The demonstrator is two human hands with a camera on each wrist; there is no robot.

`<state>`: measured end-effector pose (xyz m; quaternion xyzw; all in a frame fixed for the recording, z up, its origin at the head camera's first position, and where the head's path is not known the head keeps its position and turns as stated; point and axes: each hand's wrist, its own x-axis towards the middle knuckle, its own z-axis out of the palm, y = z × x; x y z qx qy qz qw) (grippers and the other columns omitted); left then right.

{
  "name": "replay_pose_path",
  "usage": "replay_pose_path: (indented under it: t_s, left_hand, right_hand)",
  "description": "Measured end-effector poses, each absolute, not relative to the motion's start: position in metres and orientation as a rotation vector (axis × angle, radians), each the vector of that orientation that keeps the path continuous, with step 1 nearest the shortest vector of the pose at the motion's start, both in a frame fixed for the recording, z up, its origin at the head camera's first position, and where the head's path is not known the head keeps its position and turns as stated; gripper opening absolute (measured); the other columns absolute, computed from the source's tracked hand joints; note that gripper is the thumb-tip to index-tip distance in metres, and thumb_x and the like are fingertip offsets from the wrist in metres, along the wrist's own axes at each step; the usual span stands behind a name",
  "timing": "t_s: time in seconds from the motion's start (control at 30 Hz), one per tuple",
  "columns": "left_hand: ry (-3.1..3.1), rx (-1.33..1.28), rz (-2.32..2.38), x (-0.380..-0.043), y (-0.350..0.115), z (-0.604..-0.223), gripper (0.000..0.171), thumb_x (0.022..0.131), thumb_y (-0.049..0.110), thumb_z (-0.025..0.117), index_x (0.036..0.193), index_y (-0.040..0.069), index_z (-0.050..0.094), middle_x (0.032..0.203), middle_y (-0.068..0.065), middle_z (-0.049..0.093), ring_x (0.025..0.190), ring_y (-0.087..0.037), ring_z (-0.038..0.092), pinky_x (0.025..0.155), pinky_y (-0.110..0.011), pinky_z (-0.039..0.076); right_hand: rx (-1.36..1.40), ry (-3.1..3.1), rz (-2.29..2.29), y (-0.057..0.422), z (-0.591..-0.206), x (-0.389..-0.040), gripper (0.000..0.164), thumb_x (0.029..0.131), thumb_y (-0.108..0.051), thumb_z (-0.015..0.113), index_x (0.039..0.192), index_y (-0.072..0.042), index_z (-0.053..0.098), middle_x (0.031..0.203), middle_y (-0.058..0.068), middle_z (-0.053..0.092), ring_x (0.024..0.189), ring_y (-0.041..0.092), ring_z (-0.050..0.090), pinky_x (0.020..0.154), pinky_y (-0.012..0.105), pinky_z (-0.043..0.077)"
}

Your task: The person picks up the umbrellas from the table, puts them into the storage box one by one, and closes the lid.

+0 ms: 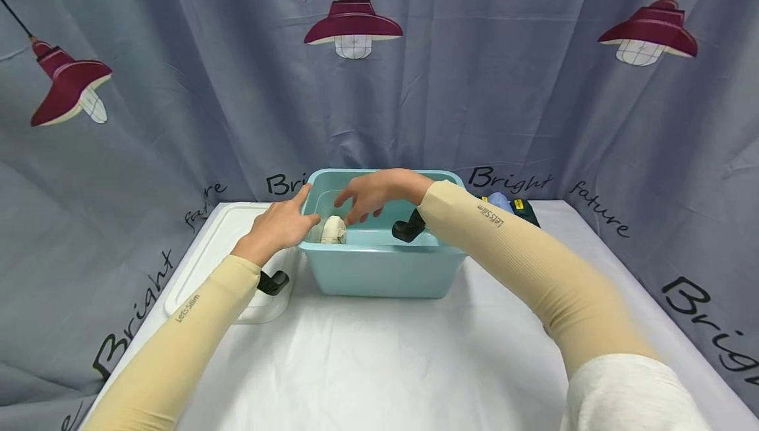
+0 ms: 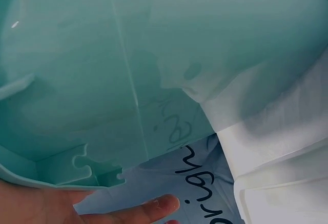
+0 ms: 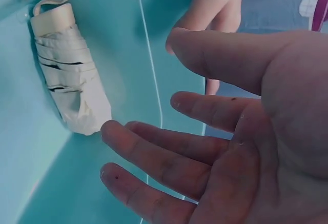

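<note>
A light teal plastic bin stands on the white table. Inside, along its left end, lies a cream folded umbrella with a wrist loop; the head view shows only part of this umbrella. My left hand rests at the bin's left rim, thumb over the inner side and straight fingers outside; in the left wrist view a finger stretches beyond the wall. Over the bin's interior hovers my right hand, fingers loosely bent and apart, holding nothing. Its fingertips are close to the umbrella, and contact cannot be told.
Left of the bin, partly under my left arm, lies a white lid. Dark items with yellow labels and a blue item sit behind my right forearm. A grey printed curtain hangs around the table.
</note>
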<state>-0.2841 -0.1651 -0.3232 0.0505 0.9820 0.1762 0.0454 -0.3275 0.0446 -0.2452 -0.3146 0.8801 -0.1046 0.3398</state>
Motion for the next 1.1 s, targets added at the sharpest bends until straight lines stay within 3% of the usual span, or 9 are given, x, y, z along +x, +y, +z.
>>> replay_pose_path:
  t_s: [0.13,0.3,0.57,1.1]
  left_hand:
    - [2.994,0.157,0.550,-0.287,-0.161,-0.323,0.079,0.099,0.049,0.044,0.164,0.027,0.005,0.144,-0.023,0.054,0.109,-0.034,0.062,0.073,-0.046,0.048]
    - [2.972,0.145,0.560,-0.285,-0.160,-0.326,0.080,0.099,0.050,0.043,0.164,0.027,0.003,0.145,-0.023,0.053,0.109,-0.034,0.063,0.072,-0.045,0.048]
    - [2.996,0.144,0.564,-0.284,-0.161,-0.326,0.081,0.098,0.051,0.044,0.164,0.027,0.004,0.148,-0.024,0.051,0.104,-0.033,0.063,0.069,-0.044,0.047]
    - [2.999,0.149,0.572,-0.282,-0.161,-0.324,0.081,0.097,0.052,0.043,0.164,0.027,0.004,0.155,-0.022,0.043,0.125,-0.039,0.056,0.079,-0.052,0.048]
  right_hand:
    - [-0.849,2.332,-0.293,0.058,-0.243,-0.322,0.061,0.100,-0.030,0.063,0.155,-0.016,0.041,0.132,0.006,0.067,0.117,0.019,0.065,0.091,0.035,0.054]
    - [-0.876,2.386,-0.329,0.073,-0.244,-0.312,0.056,0.100,-0.028,0.063,0.151,-0.015,0.046,0.128,0.006,0.069,0.110,0.015,0.067,0.097,0.036,0.051]
    - [-0.879,2.520,-0.350,0.107,-0.242,-0.297,0.051,0.098,-0.034,0.064,0.146,-0.022,0.054,0.130,0.003,0.067,0.122,0.018,0.062,0.103,0.041,0.047]
    - [-0.716,2.630,-0.680,0.184,-0.243,-0.274,0.049,0.099,-0.029,0.063,0.146,-0.019,0.054,0.143,0.010,0.058,0.133,0.028,0.055,0.102,0.046,0.048]
